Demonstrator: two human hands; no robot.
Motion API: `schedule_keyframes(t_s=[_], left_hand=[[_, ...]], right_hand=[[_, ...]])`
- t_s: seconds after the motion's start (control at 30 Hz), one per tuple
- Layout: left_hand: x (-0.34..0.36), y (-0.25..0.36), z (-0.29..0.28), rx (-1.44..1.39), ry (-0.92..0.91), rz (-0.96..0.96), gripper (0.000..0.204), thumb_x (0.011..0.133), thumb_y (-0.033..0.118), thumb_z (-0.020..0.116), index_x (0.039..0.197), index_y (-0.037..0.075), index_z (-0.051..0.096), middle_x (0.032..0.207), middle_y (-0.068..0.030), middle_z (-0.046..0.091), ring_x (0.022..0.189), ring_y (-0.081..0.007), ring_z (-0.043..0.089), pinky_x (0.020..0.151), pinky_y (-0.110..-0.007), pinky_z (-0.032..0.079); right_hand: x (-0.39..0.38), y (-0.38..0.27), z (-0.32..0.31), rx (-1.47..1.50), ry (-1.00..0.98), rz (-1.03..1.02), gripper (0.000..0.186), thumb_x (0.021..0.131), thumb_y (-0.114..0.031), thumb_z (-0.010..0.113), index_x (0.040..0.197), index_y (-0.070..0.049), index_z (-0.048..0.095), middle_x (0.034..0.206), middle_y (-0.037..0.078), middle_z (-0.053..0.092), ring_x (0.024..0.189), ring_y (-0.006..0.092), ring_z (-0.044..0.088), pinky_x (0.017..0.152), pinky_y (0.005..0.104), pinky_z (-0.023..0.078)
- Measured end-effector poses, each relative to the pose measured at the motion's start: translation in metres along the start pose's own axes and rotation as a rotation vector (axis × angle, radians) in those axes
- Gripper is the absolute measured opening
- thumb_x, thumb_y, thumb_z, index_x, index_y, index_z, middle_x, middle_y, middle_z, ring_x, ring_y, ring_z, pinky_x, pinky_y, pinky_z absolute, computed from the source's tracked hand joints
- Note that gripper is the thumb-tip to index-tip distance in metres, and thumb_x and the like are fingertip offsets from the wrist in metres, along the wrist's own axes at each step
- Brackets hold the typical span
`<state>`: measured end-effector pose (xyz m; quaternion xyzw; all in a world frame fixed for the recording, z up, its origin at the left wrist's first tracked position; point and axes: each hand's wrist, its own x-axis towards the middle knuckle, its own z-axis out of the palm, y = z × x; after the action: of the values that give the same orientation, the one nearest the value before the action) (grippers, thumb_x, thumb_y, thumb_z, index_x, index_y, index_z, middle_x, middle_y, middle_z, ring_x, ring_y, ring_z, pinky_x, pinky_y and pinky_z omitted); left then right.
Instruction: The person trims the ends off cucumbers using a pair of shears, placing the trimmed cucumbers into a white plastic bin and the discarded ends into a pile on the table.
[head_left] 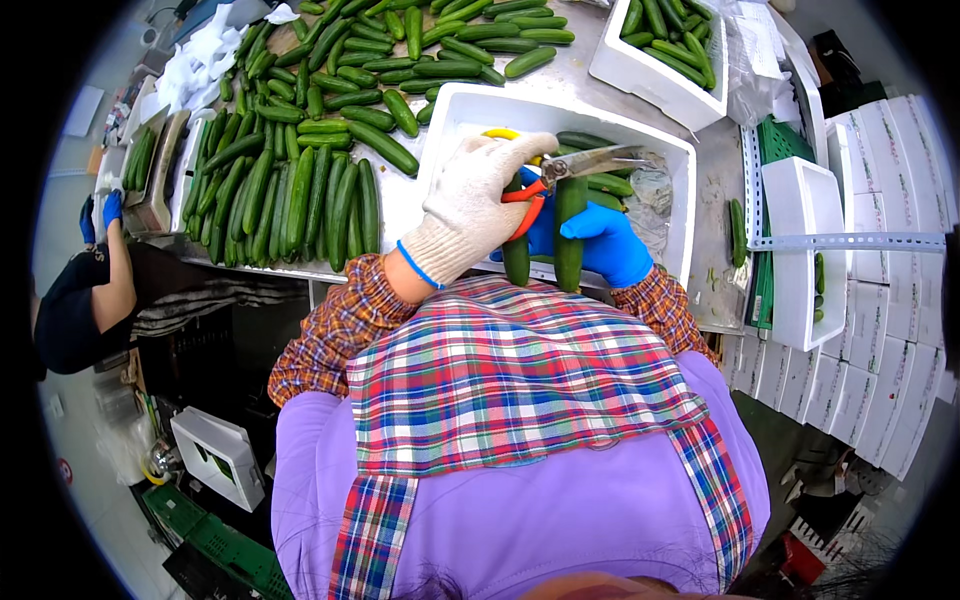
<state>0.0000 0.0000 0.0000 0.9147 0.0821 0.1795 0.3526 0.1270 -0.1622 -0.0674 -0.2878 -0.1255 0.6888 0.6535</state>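
left hand (478, 190): gripping orange-handled shears (575, 165)
right hand (615, 245): gripping 2 cucumbers (570, 235)
cucumbers: dark green, long, straight, glossy

1 head-worn fisheye view, facing down, near the hands (468, 190) (618, 245)

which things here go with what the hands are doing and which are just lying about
In use:
shears in the left hand
cucumber in the right hand
white box beneath

Apparently lying about:
green crates, lower left
stacked cartons, right
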Motion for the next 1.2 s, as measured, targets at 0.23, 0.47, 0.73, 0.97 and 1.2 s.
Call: schedule_keyframes(t_s=[0.23, 0.47, 0.73, 0.97, 1.2], left_hand=[[0.001, -0.019, 0.002, 0.05, -0.043, 0.054, 0.046, 0.075, 0.005, 0.069, 0.119, 0.011, 0.059, 0.102, -0.0157, 0.062, 0.095, -0.0321, 0.058, 0.083, -0.04, 0.049], [0.017, -0.018, -0.004, 0.164, -0.161, -0.058, 0.033, 0.079, 0.011, 0.065, 0.112, 0.012, 0.062, 0.087, -0.016, 0.063, 0.083, -0.0344, 0.061, 0.073, -0.04, 0.051], [0.015, -0.07, -0.017, -0.504, 0.336, -0.381, 0.029, 0.082, 0.006, 0.07, 0.108, 0.001, 0.058, 0.086, -0.0011, 0.06, 0.076, -0.0086, 0.056, 0.07, -0.022, 0.047], [-0.024, -0.074, -0.02, -0.524, 0.236, -0.443, 0.036, 0.079, 0.007, 0.069, 0.112, 0.001, 0.057, 0.091, -0.0031, 0.06, 0.081, -0.0111, 0.058, 0.073, -0.024, 0.048], [-0.042, -0.028, -0.011, -0.64, -0.065, -0.619, 0.054, 0.073, 0.003, 0.075, 0.12, -0.001, 0.049, 0.089, -0.0048, 0.057, 0.079, -0.0129, 0.058, 0.07, -0.025, 0.051]], right_hand=[[0.008, 0.002, 0.027, -0.134, -0.034, 0.041, 0.067, 0.079, -0.01, 0.059, 0.14, 0.002, 0.037, 0.132, 0.02, 0.052, 0.119, 0.0324, 0.053, 0.105, 0.0446, 0.041], [0.015, 0.004, 0.029, -0.133, -0.097, 0.055, 0.071, 0.079, -0.011, 0.057, 0.144, 0.002, 0.03, 0.138, 0.024, 0.045, 0.125, 0.0361, 0.048, 0.108, 0.047, 0.037], [0.022, 0.002, 0.035, 0.052, -0.21, -0.006, 0.097, 0.071, -0.027, 0.062, 0.152, -0.006, 0.014, 0.152, 0.026, 0.021, 0.133, 0.0447, 0.036, 0.111, 0.0599, 0.025], [0.027, 0.002, 0.023, 0.312, -0.222, -0.078, 0.09, 0.072, -0.02, 0.058, 0.15, -0.004, 0.016, 0.152, 0.026, 0.02, 0.138, 0.0455, 0.027, 0.112, 0.0623, 0.022], [0.031, -0.004, 0.021, 0.364, -0.04, -0.281, 0.077, 0.079, -0.013, 0.049, 0.149, -0.003, 0.02, 0.151, 0.024, 0.025, 0.139, 0.0408, 0.028, 0.114, 0.058, 0.024]])
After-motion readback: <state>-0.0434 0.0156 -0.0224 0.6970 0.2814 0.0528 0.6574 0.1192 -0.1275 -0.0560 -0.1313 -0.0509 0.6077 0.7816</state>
